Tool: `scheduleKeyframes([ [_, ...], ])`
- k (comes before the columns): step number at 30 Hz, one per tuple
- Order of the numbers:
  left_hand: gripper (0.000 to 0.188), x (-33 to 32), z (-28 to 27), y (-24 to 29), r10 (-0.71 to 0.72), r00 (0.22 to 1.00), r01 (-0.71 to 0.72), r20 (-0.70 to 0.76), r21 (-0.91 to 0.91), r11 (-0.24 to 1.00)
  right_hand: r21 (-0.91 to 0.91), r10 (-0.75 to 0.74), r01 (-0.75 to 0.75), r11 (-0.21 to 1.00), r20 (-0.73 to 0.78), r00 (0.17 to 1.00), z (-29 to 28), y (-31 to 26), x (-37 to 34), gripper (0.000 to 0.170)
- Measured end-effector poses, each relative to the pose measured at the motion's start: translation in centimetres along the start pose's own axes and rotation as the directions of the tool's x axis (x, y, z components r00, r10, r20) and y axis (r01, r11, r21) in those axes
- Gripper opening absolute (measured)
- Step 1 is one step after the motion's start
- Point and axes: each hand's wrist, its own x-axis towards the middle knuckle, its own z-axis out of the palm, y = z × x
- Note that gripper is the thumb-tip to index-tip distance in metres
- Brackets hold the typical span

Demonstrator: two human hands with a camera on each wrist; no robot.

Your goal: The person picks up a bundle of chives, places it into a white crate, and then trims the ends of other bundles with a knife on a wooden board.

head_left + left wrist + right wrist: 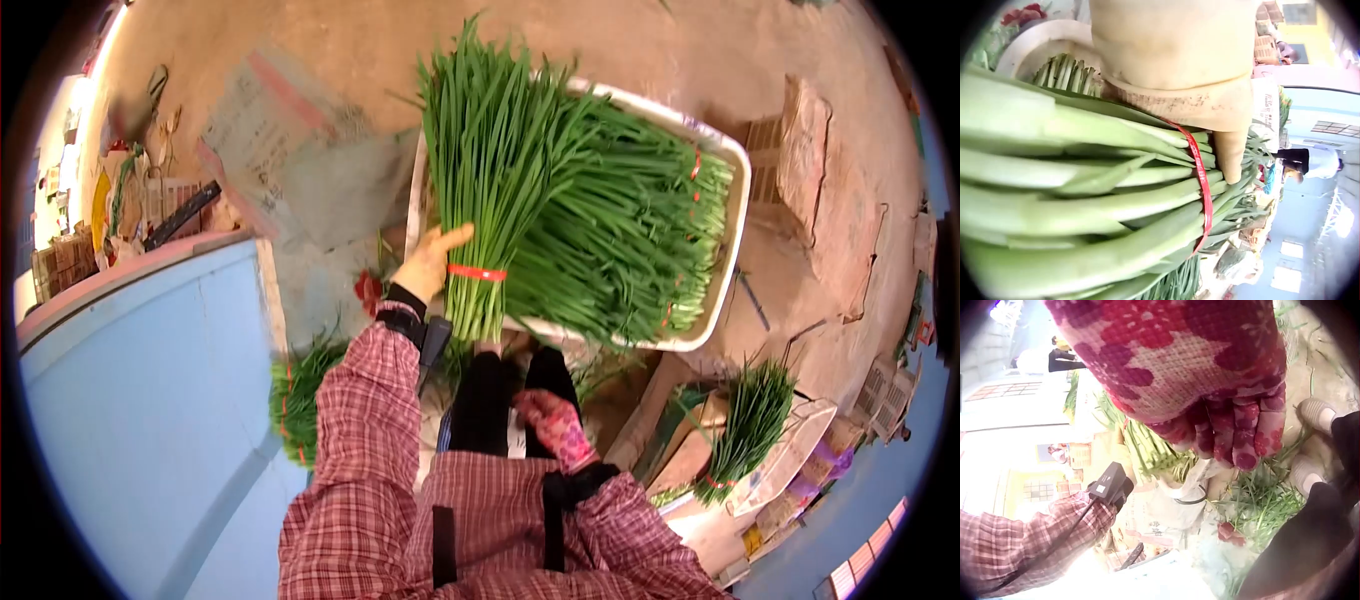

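Brown floor (650,50) around white tub (741,190) w/ chives (620,220) inside. L hand (425,265), cream-gloved, grips red-banded chive bunch (490,180) over tub's L end; R hand (555,425), floral-gloved, empty, loosely curled, wearer's side of tub, nr black-clad legs (480,405). Blue panel (160,400) L of tub.

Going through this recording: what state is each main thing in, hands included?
Held bunch: tied
Red band: around its stems
Left hand: gripping it
Right hand: apparently empty
White tub: loaded with tied bunches
Bunch at lower right: tied
Bunches at lower left: tied
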Motion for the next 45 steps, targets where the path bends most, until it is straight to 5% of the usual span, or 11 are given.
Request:
scheduleKeyframes([
  [3, 0.081, 0.8, 2.3, 1.8, -0.387, 0.908, 0.25, -0.16, -0.533, 0.808, -0.114, -0.083, 0.066, 0.991, -0.153, 0.985, -0.7, -3.4, 0.5, 0.02],
  [15, 0.051, -2.1, 5.5, 9.4, -0.448, 0.883, 0.327, -0.137, -0.505, 0.798, -0.676, -0.555, 0.364, 0.641, -0.081, 0.828, 0.0, -13.2, 5.3, 0.021],
  [22, 0.074, -3.7, 5.3, 7.9, 0.255, 0.967, -0.18, -0.012, 0.677, 0.714, -0.752, -0.592, 0.355, 0.556, -0.059, 0.803, -0.1, -14.1, 3.7, 0.039],
  [23, 0.068, -2.9, 5.6, 8.3, 0.012, 0.982, 0.047, -0.19, 0.301, 0.952, -0.746, -0.602, 0.376, 0.55, -0.043, 0.797, -0.3, -13.5, 3.9, 0.041],
  [25, 0.06, -0.9, 6.4, 9.8, -0.553, 0.817, 0.376, -0.162, -0.577, 0.725, -0.505, -0.522, 0.365, 0.782, -0.211, 0.826, -0.7, -12.5, 4.7, 0.041],
  [27, 0.062, -2.7, 5.4, 7.8, -0.223, 0.959, 0.203, -0.176, -0.122, 0.972, -0.334, -0.378, 0.272, 0.902, -0.309, 0.873, -1.5, -11.1, 6.2, 0.051],
  [31, 0.065, -2.2, 6.4, 10.1, -0.508, 0.833, 0.414, -0.219, -0.363, 0.835, -0.182, -0.282, 0.247, 0.952, -0.205, 0.937, -1.4, -9.1, 10.1, 0.07],
  [34, 0.135, 1.0, 4.9, 1.4, -0.474, 0.877, 0.342, -0.08, -0.59, 0.731, -0.099, -0.198, 0.186, 0.978, -0.125, 0.972, 0.3, -6.9, 13.2, 0.072],
  [36, 0.068, -2.4, 6.5, 10.2, -0.557, 0.809, 0.399, -0.19, -0.519, 0.756, -0.166, -0.137, 0.11, 0.98, -0.164, 0.977, 1.8, -8.3, 13.3, 0.084],
  [38, 0.128, -1.6, 5.1, 5.3, -0.438, 0.893, 0.314, -0.103, -0.553, 0.772, -0.114, -0.066, 0.039, 0.993, -0.242, 0.968, 2.8, -7.2, 14.2, 0.084],
  [45, 0.064, 0.0, 4.2, 2.1, -0.478, 0.873, 0.344, -0.098, -0.571, 0.746, -0.169, -0.065, 0.017, 0.985, -0.281, 0.958, 3.7, -6.5, 16.1, 0.085],
])
